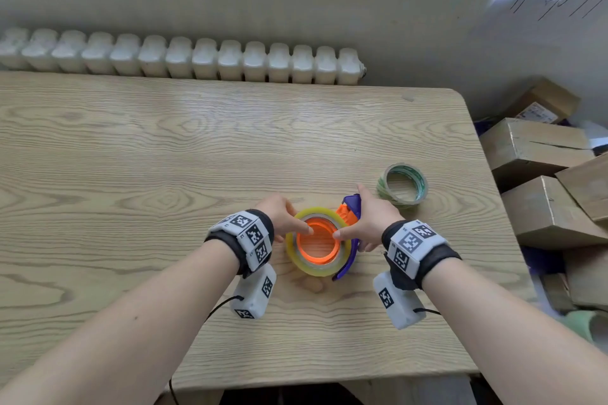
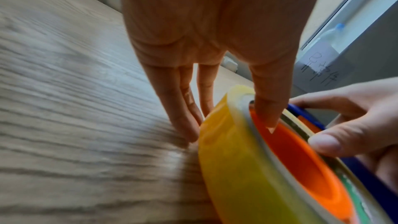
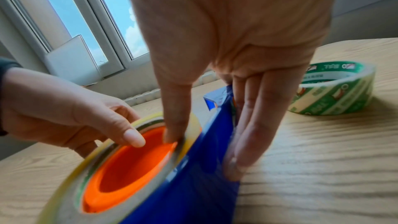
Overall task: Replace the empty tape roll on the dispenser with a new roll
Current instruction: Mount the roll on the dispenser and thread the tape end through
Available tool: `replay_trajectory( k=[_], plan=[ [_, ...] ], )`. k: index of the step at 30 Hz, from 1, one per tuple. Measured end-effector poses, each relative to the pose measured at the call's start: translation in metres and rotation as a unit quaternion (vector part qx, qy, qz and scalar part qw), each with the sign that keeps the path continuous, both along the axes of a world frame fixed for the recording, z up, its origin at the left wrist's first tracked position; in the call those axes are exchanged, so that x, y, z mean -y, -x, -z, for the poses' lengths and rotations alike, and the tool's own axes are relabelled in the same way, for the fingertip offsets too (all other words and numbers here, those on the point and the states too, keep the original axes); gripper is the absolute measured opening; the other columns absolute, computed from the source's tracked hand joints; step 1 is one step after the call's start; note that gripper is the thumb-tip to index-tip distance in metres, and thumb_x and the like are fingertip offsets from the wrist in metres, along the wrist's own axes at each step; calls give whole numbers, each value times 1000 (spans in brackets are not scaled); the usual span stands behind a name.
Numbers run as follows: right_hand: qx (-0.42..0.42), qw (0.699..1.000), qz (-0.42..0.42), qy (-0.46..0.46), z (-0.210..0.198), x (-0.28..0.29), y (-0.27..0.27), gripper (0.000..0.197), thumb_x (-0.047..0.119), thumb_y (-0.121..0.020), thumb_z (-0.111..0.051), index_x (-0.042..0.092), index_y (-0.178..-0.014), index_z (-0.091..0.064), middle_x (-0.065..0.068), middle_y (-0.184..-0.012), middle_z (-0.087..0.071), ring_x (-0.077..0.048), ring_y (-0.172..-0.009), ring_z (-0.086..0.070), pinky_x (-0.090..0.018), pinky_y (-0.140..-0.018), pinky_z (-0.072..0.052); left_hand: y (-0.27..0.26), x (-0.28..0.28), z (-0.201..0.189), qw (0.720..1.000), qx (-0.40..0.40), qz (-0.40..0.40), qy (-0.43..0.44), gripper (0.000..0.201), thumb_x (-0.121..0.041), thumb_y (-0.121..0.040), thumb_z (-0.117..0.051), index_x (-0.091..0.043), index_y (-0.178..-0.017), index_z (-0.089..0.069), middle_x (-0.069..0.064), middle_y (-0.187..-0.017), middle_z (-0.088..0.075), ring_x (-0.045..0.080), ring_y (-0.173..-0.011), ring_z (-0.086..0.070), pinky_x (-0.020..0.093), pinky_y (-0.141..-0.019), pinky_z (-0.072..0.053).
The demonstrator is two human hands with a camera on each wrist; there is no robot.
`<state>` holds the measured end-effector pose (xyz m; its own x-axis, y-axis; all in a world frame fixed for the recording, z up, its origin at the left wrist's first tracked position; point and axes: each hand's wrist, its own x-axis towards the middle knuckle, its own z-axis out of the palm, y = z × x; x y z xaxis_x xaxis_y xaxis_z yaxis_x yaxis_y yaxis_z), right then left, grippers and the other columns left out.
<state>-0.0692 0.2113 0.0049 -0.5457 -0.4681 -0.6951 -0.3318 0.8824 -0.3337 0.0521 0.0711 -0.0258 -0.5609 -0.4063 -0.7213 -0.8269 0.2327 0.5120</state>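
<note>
While both hands work at the dispenser (image 1: pixel 348 233) near the front middle of the wooden table (image 1: pixel 164 158), the yellowish new tape roll (image 1: pixel 296 260) sits around its orange hub (image 1: pixel 317 245). On the left hand (image 1: pixel 283 217), the thumb hooks over the roll's edge into the hub and the straight fingers (image 2: pixel 185 125) press the roll's outer side, so it pinches the roll. For the right hand (image 1: pixel 371 220), its thumb presses on the roll's inner rim and its long fingers (image 3: pixel 247 142) lie along the blue body, gripping the dispenser. A green printed tape roll (image 1: pixel 403 186) lies flat just beyond the right hand, apart from it.
</note>
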Motion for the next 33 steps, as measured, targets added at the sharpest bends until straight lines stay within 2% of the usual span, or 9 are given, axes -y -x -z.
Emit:
replay_trajectory(
  k=[4, 9, 13, 17, 19, 23, 25, 28, 33],
  plan=[
    [-8, 1000, 0, 6, 2, 1, 1, 115, 25, -64, -84, 28, -150, -8, -11, -133, -51, -29, -68, -73, -40, -66, -61, -2, 2, 6, 1000, -3, -5, -6, 62, -47, -60, -82, -9, -105, -64, 5, -97, -69, 20, -80, -71, 37, -82, -58],
    [-52, 998, -15, -11, 12, 8, -3, 110, 40, -60, -82, 20, -146, -16, -10, -125, -56, -31, -88, -68, -43, -79, -58, 0, 7, 12, 1000, -2, -7, -22, 63, -49, -54, -84, -10, -99, -66, 2, -94, -69, 17, -84, -68, 38, -86, -57],
    [-69, 998, -1, 0, 17, 9, -7, 105, 35, -63, -78, 21, -146, -15, -8, -119, -58, -30, -90, -67, -40, -80, -57, -1, 4, 12, 1000, -15, -5, -26, 50, -51, -55, -83, -18, -82, -58, 1, -85, -59, 22, -82, -60, 34, -82, -53],
    [-84, 995, 26, 41, 9, 5, -3, 95, 33, -62, -77, 26, -141, -25, -4, -111, -59, -26, -91, -61, -33, -77, -53, -2, 4, 11, 995, -37, -34, -84, 77, -57, -50, -81, -8, -108, -65, 2, -100, -64, 17, -97, -64, 30, -82, -56],
    [-84, 992, 45, 86, 1, 5, 1, 92, 31, -61, -78, 29, -138, -28, -4, -111, -59, -26, -92, -60, -32, -78, -50, 0, 6, 6, 989, -58, -57, -124, 77, -58, -50, -78, -8, -108, -66, 2, -98, -64, 15, -94, -63, 29, -82, -55],
    [-71, 973, 90, 199, -19, 9, 8, 88, 21, -61, -78, 32, -135, -32, -3, -104, -61, -27, -95, -61, -33, -84, -51, 5, 7, -26, 968, -127, -75, -203, 42, -51, -77, -66, -22, -108, -65, -2, -107, -68, 14, -102, -62, 32, -90, -48],
    [-61, 960, 117, 247, -31, 11, 10, 87, 17, -61, -79, 32, -133, -33, -2, -102, -61, -25, -93, -62, -33, -84, -51, 8, 7, -41, 947, -169, -112, -249, 40, -56, -84, -52, -26, -108, -63, -7, -100, -69, 10, -94, -64, 32, -83, -51],
    [-36, 938, 152, 310, -50, 18, 12, 89, 19, -56, -80, 37, -129, -33, 1, -104, -60, -26, -96, -63, -43, -90, -52, 12, 12, -57, 893, -213, -187, -350, 59, -65, -87, -30, -21, -107, -64, -2, -93, -71, 14, -88, -65, 32, -74, -52],
    [-21, 921, 133, 364, -83, 24, 13, 88, 21, -45, -73, 47, -119, -35, 0, -109, -62, -24, -96, -65, -45, -89, -54, 15, 25, -87, 866, -268, -232, -352, 55, -50, -90, -36, -9, -118, -58, 12, -104, -64, 28, -92, -60, 39, -79, -47]
  ],
)
